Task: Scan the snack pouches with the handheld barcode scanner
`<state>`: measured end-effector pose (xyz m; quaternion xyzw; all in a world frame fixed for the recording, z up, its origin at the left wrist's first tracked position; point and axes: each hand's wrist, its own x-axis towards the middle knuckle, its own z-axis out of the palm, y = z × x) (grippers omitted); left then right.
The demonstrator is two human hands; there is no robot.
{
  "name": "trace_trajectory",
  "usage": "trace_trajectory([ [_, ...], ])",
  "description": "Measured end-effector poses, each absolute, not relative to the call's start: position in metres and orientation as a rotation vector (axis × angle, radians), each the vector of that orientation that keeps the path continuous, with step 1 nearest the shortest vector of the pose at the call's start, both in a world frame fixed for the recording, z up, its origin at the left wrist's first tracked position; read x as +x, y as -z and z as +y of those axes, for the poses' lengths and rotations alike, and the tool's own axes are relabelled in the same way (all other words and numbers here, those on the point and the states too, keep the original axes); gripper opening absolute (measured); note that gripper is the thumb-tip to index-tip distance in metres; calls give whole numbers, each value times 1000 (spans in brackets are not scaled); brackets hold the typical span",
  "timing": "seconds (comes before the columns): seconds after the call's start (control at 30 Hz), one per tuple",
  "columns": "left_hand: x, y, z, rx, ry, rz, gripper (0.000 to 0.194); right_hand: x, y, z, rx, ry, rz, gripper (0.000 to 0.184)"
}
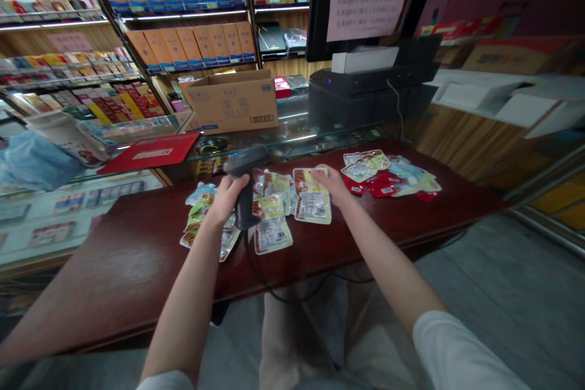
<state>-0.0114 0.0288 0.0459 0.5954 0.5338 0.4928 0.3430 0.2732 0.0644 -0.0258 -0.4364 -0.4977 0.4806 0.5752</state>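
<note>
My left hand [230, 196] is wrapped round the handle of a black barcode scanner [245, 198], whose cable hangs over the table's front edge. A snack packet [312, 198] with a clear lower half is pinched at its top by my right hand [329, 183]. Just left of it, more snack packets [273, 228] lie overlapping beside the scanner. Partly behind my left forearm sits another pile of packets [197, 219]. To the right of my right hand is a heap of red, blue and yellowish packets [393, 177].
The dark red tabletop [123, 262] meets a glass counter holding an open cardboard box [233, 103] and a red folder [150, 152]. A white cup [68, 134] with blue cloth [36, 158] stands left. Behind are a monitor [320, 12], a black till [365, 94] and stocked shelves [192, 15].
</note>
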Motion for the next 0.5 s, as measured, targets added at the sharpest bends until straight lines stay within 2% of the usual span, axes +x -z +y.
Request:
trace_trajectory([
  [0.13, 25, -59, 25, 1451, -1162, 1210, 48, 311, 7, 80, -900, -1141, -859, 38],
  [0.3, 73, -41, 36, 1409, -992, 1039, 45, 353, -6, 110, -837, -1193, -571, 18],
  [0.5, 94, -14, 42, 1398, -948, 978, 43, 378, 3, 130, -796, -1271, -543, 20],
])
